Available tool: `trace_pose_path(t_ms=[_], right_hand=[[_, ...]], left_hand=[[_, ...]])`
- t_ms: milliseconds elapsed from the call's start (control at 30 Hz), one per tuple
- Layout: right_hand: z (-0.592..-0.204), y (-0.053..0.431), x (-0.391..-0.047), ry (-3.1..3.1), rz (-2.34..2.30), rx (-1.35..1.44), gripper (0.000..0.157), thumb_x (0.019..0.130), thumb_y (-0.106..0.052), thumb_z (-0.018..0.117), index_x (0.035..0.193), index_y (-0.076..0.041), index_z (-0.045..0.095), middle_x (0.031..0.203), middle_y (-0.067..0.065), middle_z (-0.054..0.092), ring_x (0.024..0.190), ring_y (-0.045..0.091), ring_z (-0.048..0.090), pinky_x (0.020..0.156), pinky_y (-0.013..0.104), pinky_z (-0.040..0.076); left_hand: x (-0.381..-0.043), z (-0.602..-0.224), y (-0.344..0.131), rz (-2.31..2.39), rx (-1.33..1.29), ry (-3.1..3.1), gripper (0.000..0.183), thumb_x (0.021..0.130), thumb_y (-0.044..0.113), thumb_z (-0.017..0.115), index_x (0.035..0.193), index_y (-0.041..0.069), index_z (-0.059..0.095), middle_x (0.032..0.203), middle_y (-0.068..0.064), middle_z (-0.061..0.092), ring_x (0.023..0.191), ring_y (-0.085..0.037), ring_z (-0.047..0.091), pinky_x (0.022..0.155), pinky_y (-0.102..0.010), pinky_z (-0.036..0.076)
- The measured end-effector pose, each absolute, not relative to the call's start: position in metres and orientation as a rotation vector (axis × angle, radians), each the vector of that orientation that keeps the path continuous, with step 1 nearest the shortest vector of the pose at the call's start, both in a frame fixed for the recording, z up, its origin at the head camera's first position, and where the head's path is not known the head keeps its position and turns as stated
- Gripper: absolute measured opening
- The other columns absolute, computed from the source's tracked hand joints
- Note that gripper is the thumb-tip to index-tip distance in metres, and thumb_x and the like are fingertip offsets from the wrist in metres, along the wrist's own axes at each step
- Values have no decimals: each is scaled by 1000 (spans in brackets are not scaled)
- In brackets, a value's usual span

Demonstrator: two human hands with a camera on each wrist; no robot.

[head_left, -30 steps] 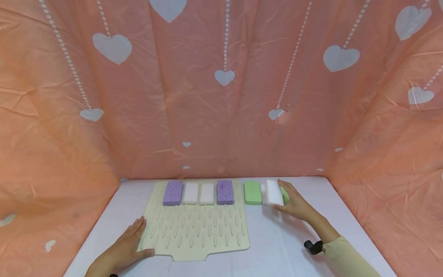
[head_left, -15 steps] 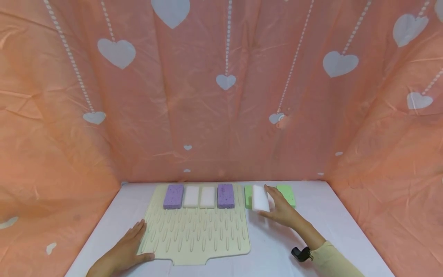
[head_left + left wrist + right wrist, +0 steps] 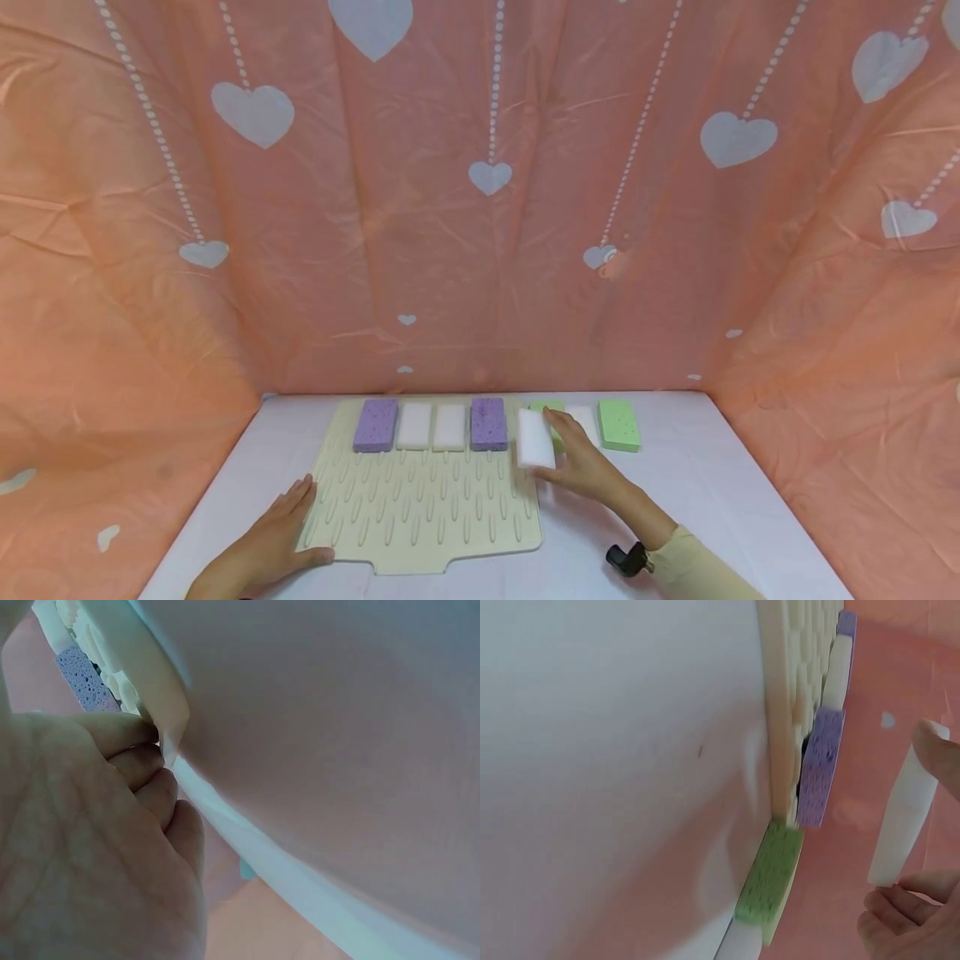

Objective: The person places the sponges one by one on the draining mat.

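Observation:
My right hand [image 3: 588, 468] pinches a white sponge [image 3: 534, 437] between thumb and fingers, held up over the mat's right edge. In the right wrist view this sponge [image 3: 906, 814] hangs clear of the surface. My left hand [image 3: 272, 533] lies with straight fingers along the left edge of a cream ridged mat [image 3: 427, 510]. Along the mat's far edge stand a purple sponge [image 3: 375, 425], two white sponges [image 3: 414, 426] and another purple sponge [image 3: 489, 425]. A green sponge [image 3: 771, 874] just right of the mat is partly hidden behind my right hand in the head view.
On the white table [image 3: 697, 492], right of the mat, a white sponge [image 3: 583, 419] lies beside a second green sponge [image 3: 618, 425]. A peach curtain [image 3: 480, 283] with white hearts encloses the back and sides. A black device [image 3: 628, 558] sits at my right wrist.
My right hand has carried the white sponge leftward from above the white and green sponges to the mat's right edge, uncovering those sponges. My left hand stays in place.

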State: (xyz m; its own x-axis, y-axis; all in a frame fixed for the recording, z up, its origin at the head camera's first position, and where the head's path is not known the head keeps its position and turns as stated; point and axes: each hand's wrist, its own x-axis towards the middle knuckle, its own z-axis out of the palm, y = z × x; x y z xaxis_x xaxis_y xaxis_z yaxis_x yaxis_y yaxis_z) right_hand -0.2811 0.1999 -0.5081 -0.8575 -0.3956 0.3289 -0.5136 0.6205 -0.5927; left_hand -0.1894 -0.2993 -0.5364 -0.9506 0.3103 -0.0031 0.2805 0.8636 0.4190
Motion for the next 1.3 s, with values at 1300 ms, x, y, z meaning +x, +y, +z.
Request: trace_pose_path(t_ms=[1300], right_hand=[[-507,84,-264,-2712,1158,858,102,76,-43,87,151,2,36,150,19,41,137,34,43,111,53,40]], left_hand=[[-188,-533,-298,658,450,2966,120,72,63,77,147,-18,30,158,-36,21,145,-53,19,108,-12,-18]])
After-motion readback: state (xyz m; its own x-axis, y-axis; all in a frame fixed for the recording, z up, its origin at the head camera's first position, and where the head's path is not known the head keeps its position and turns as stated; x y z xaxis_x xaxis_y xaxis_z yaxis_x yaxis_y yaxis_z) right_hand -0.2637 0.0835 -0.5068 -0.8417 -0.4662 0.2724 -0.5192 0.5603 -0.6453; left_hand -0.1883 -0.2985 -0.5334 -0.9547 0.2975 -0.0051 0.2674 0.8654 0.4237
